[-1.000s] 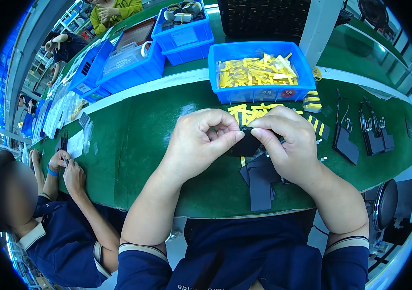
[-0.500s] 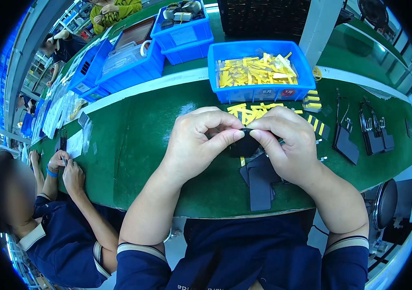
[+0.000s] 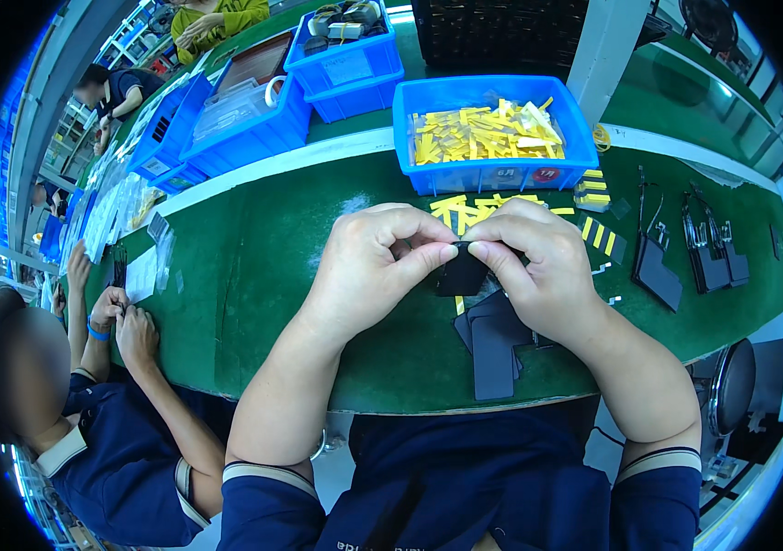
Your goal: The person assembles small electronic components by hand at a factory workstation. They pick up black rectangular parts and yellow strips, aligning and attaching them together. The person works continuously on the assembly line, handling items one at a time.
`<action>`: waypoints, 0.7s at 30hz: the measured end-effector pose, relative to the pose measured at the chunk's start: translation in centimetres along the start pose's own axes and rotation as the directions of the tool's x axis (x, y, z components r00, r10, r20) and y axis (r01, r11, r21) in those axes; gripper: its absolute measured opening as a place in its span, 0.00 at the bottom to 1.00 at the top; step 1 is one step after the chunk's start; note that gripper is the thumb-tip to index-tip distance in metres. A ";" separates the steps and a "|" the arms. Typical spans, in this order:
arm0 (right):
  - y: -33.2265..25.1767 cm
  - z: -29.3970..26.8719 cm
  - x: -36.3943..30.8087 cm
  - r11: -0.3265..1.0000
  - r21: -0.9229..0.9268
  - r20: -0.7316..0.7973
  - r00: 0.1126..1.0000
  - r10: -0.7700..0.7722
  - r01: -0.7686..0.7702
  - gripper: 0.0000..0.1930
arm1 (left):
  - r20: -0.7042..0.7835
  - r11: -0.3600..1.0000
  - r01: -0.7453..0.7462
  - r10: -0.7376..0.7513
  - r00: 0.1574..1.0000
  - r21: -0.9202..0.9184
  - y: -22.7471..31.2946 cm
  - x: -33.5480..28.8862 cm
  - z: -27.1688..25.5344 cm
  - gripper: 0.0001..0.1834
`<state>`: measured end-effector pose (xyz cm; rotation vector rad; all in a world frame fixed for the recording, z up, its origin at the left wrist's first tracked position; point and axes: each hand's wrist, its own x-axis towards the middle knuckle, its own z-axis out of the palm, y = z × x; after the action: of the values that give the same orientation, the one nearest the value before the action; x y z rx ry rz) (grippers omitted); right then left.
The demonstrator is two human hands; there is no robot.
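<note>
Between my two hands a small flat black part is held up above the table. My left hand pinches its upper edge between thumb and forefinger. From the other side my right hand pinches the same edge, the two thumb tips close together. My palms hide some of the part. Just below it, a loose stack of dark grey L-shaped flat pieces lies near the table's front edge. Beyond my fingers is a pile of yellow strips.
A blue bin of yellow strips stands behind my hands. Black L-shaped parts with wires and similar ones lie on the right. More blue bins stand back left. A co-worker's hands work at the left.
The black part has shifted slightly, and more of its face shows below my thumbs. Both my hands keep their pinch. At the left, another hand near the co-worker has lifted.
</note>
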<state>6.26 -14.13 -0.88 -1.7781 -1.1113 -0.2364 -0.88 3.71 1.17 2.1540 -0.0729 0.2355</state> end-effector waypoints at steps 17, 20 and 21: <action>0.1 -0.1 0.1 1.000 0.012 0.007 1.000 0.010 -0.010 0.04 | 0.030 0.999 -0.012 0.013 0.999 -0.032 0.0 0.0 -0.3 0.08; 0.1 -0.1 0.0 1.000 0.009 0.004 1.000 0.010 -0.010 0.04 | 0.036 0.999 -0.035 0.034 0.999 0.017 0.2 0.0 -0.3 0.08; 0.0 -0.2 0.0 1.000 0.006 0.011 1.000 0.019 -0.019 0.04 | 0.016 0.999 -0.048 0.047 0.999 0.025 0.1 -0.1 -0.2 0.08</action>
<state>6.35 -14.24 -0.80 -1.7855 -1.1007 -0.2117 -0.98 3.76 1.36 2.1811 -0.1310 0.2480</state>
